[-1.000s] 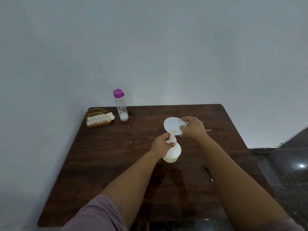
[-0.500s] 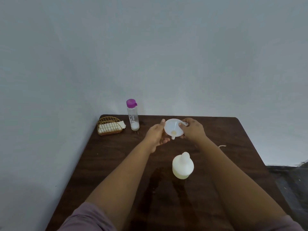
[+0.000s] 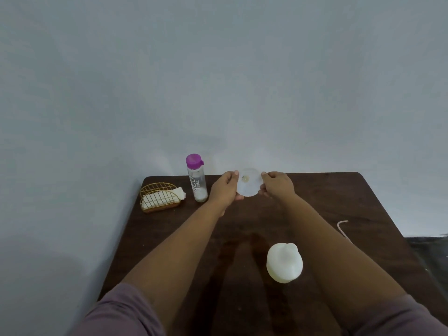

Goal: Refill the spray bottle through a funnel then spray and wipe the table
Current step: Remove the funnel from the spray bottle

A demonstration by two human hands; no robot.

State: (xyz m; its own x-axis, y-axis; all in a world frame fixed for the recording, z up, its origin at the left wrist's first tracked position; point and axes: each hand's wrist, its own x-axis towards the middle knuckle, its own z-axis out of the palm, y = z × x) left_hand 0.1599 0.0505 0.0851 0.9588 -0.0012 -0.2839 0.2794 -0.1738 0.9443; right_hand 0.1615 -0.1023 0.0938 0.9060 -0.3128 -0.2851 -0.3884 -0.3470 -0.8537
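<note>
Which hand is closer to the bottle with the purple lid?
Left. The left hand grips the funnel just right of the purple-lidded bottle, with a small gap between them. The right hand grips the funnel's far rim, farther from the bottle.

The only lettering stands on the clear bottle point(image 3: 196, 181) with the purple cap. Dark print runs sideways along its body: a line of large stylised letters, too blurred to make out, and beside it a line of smaller characters that looks like "zepto", though this is not certain. No other text, number, brand or sign can be read on anything else in view.
</note>
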